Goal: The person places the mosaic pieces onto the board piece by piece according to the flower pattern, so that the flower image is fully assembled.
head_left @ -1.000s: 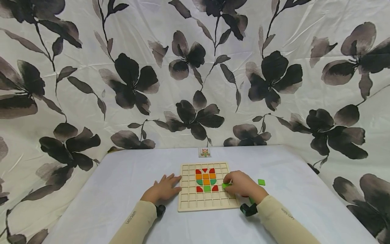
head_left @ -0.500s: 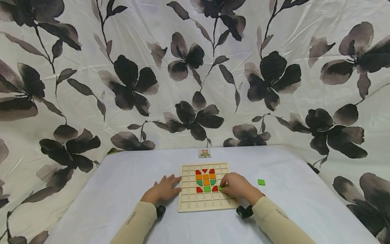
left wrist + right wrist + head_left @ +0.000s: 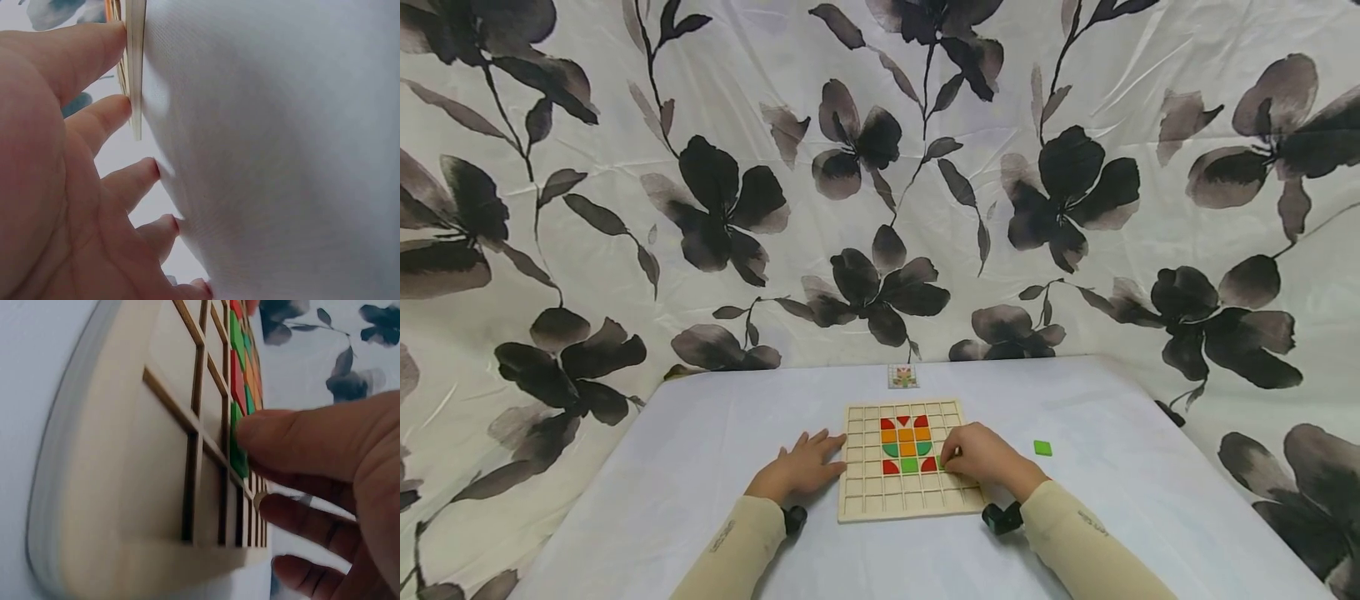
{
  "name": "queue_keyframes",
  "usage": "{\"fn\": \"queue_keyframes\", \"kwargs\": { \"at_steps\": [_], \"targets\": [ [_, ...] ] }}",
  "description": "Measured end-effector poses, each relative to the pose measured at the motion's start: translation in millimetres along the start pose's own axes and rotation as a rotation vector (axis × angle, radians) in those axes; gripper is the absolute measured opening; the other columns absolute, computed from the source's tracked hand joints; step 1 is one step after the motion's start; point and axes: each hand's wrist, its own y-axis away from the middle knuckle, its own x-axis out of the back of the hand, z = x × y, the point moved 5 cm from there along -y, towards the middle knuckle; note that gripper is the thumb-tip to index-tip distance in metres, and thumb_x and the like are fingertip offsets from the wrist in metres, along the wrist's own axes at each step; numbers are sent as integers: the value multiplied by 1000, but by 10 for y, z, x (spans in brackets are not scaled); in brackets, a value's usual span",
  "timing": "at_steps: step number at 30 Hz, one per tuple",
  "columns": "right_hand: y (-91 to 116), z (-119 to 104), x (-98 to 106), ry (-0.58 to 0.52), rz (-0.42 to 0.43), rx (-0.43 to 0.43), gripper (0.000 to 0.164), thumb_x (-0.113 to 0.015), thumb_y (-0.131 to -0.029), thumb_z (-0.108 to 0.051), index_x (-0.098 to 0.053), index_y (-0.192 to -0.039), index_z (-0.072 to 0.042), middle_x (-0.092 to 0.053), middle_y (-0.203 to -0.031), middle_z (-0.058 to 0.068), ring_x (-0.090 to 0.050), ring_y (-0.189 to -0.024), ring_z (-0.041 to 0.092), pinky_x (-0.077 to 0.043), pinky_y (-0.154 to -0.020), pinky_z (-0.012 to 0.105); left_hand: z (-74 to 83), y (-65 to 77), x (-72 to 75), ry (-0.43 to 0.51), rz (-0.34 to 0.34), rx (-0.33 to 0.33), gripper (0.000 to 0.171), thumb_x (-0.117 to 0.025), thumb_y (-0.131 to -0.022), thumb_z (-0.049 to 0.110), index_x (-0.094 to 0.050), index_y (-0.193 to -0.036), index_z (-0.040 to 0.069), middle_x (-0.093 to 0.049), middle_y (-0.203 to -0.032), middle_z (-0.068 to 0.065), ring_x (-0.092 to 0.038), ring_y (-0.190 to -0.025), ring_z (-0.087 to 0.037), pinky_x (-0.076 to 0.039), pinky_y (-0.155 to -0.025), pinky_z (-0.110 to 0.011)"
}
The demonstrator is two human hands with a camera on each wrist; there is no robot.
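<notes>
A wooden grid board (image 3: 868,492) lies on the white table, with red, orange, teal and green pieces set in its cells. My left hand (image 3: 805,462) rests flat at the board's left side, fingers spread; in the left wrist view the thumb and index fingertip touch the board's edge. My right hand (image 3: 983,458) is over the right part of the board, its thumb and bent fingers at a green square tile (image 3: 237,445). That tile sits in a cell beside a red piece (image 3: 238,374), the thumb against its face. The index fingertip is mostly hidden behind the thumb.
Another green tile (image 3: 1042,448) lies loose on the table, right of the board. A small card (image 3: 903,377) with a coloured pattern on a grid lies behind the board. Patterned floral cloth (image 3: 865,283) hangs beyond the table.
My right hand has moved slightly left with the green tile, which now sits in the cell beside the red piece. The left hand has stayed in place.
</notes>
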Motion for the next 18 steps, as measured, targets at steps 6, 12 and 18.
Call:
{"fn": "queue_keyframes", "kwargs": {
  "at_steps": [6,12,18],
  "targets": [
    [65,116,90,-6,11,-53,5,-71,-86,-13,-74,-87,-17,-66,-86,-9,-54,-79,11,-49,-77,32,13,33,13,8,2,-2,59,-57,-95,43,-44,-147,19,-32,-156,-17,-19,-144,-51,-13,-107,-77],
    [183,324,199,-30,-3,-132,6,-71,-86,-14,-73,-88,-19,-65,-84,-9,-54,-78,11,-50,-71,29,15,55,6,13,8,-4,58,-58,-94,42,-45,-146,18,-33,-156,-18,-19,-143,-52,-13,-107,-77],
    [284,619,361,24,45,-193,7,-73,-84,-12,-73,-89,-17,-65,-82,-8,-53,-74,11,-50,-70,28,22,34,14,6,18,-16,58,-58,-94,43,-45,-146,18,-33,-155,-18,-20,-143,-52,-13,-106,-78]
  ]
}}
